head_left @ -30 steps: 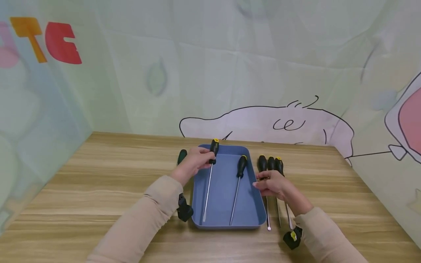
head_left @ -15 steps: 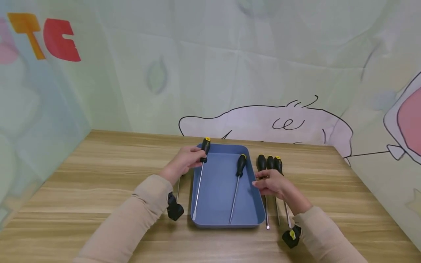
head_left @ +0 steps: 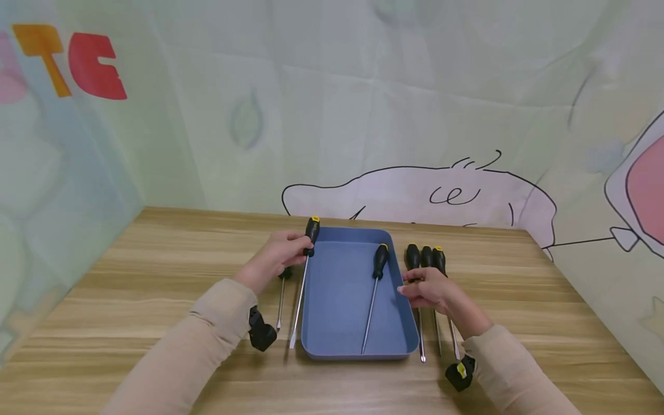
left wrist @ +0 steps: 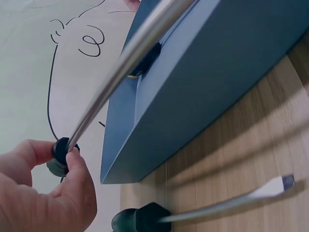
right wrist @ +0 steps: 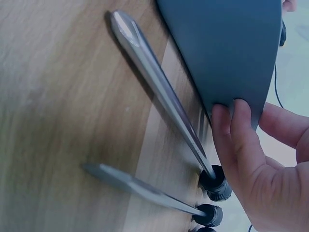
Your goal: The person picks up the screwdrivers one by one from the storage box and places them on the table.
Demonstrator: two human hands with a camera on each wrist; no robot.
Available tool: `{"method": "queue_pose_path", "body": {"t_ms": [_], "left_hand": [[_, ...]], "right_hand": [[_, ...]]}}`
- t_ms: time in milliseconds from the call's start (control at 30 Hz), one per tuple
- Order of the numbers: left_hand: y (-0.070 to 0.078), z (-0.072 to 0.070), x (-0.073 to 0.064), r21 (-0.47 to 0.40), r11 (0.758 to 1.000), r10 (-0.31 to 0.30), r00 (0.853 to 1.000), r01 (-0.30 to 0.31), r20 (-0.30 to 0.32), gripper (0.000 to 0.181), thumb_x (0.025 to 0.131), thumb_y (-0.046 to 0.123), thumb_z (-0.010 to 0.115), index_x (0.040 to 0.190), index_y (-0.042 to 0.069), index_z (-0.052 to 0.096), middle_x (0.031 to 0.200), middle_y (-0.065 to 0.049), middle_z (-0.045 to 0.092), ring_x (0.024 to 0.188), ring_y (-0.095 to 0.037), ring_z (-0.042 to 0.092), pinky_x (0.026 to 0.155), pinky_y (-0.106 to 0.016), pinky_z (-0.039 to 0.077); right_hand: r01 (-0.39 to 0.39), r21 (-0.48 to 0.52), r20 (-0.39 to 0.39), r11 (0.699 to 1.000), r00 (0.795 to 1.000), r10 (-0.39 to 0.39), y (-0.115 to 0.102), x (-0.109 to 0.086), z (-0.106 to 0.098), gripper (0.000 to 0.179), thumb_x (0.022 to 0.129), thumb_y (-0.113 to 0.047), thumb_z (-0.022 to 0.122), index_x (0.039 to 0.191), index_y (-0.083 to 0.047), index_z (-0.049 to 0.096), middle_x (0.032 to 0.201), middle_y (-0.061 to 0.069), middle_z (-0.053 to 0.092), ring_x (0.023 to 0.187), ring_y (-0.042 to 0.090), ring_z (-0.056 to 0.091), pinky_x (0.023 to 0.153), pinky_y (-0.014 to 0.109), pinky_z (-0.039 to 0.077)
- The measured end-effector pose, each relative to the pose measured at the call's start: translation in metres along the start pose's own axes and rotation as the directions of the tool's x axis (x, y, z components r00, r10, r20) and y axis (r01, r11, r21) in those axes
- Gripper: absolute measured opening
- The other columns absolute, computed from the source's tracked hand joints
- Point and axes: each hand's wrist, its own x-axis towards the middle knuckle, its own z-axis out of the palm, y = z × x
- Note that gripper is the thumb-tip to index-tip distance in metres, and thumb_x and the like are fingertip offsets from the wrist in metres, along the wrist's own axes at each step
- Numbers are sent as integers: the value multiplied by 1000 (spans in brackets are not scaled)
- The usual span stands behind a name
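Observation:
My left hand (head_left: 277, 257) pinches a black-handled screwdriver (head_left: 300, 302) with a yellow end cap, held just left of the blue tray (head_left: 347, 353). Its flat blade points toward me, and in the left wrist view its steel shaft crosses in front of the tray's wall. Below that hand, on the table, lies a green-handled flat screwdriver (left wrist: 217, 209), its handle partly hidden in the head view. My right hand (head_left: 427, 288) grips the tray's right wall, fingers against the outside and thumb over the rim. Inside the tray lies another black screwdriver (head_left: 381, 262).
Several black-handled screwdrivers (head_left: 412, 256) lie side by side right of the tray, partly under my right hand. The wooden table (head_left: 171, 271) backs onto a printed cloth wall (head_left: 332, 144). A black wrist camera (head_left: 261, 331) hangs below my left sleeve.
My left hand has carried its screwdriver leftward, from over the tray to outside its left wall. The green-handled screwdriver's shaft has come into view. My right hand has stayed on the tray.

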Motion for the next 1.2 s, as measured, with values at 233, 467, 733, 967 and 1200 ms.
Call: {"method": "queue_pose_path", "body": {"t_ms": [233,467,733,967,1200], "left_hand": [[-2,-11,-2,-23,1000,3,1000,-4,-7,48,87,0,50,134,-8,41,126,-28,48,70,-9,55,59,-11,50],[-6,-19,-1,-5,1000,6,1000,-6,-30,49,86,-1,50,133,-9,41,123,-28,50,68,-7,55,61,-11,50],[-8,-25,-1,4,1000,18,999,-18,-35,51,84,-2,50,134,-11,40,120,-28,51,66,-6,55,59,-11,50],[-12,-32,-2,-3,1000,21,999,-21,-41,50,85,-3,50,133,-13,39,111,-22,52,65,-6,56,58,-11,50],[-16,-42,-4,-3,999,42,998,-42,-43,49,86,-2,49,132,-15,39,121,-27,49,71,-6,56,63,-13,52]], "right_hand": [[-4,-6,-7,1000,1000,4,-1,-1,2,51,89,2,58,133,14,36,103,21,57,83,21,63,75,36,56],[-2,-6,-6,1000,1000,2,0,-2,2,52,88,2,59,133,15,36,102,21,59,83,21,63,75,37,56],[0,6,-4,1000,1000,0,-1,-2,1,51,88,2,59,132,15,36,103,22,59,82,21,63,75,37,56],[17,5,3,1000,1000,-17,-1,-2,1,50,89,3,58,132,16,36,103,23,59,82,22,64,75,37,56],[22,12,11,1000,1000,-22,0,-2,1,50,89,3,58,132,16,36,101,22,59,82,21,63,75,37,56]]}}
